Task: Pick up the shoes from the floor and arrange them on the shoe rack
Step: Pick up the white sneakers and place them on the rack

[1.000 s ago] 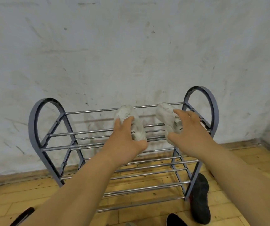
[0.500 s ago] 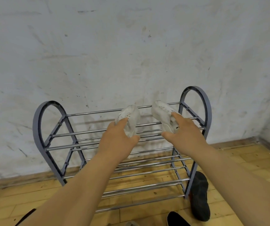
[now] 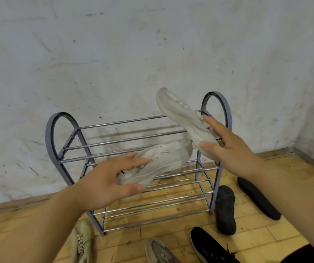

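- Shoe rack (image 3: 65, 147): grey arched end frames, chrome bars in tiers, standing on the wooden floor (image 3: 171, 234) against a scuffed white wall (image 3: 133, 54). No shoe can be seen lying free on any tier; the two white shoes in front of it are both in hand.
- Pale green shoe (image 3: 82, 242) on the floor at lower left, just in front of the rack's left foot, partly cut off by the forearm.
- Left hand (image 3: 103, 185): grip closed around the heel end of the left white shoe (image 3: 163, 160), fingers over the top, thumb underneath. The shoe lies roughly level, toe pointing right, in front of the upper bars; whether it touches a bar cannot be told.
- Grey-brown shoe (image 3: 160, 251) on the floor at the bottom edge, near centre.
- Right white shoe (image 3: 180, 114): tilted, toe up and to the left, above the top tier near the right end frame.
- Right hand (image 3: 233, 149): grip closed on that shoe's heel, thumb below, fingers spread along its side.
- Black shoes on the floor at right: one with green marks (image 3: 207, 245) in the foreground, one sole-up (image 3: 225, 209) just beside the rack's right foot, one further right (image 3: 256, 198).
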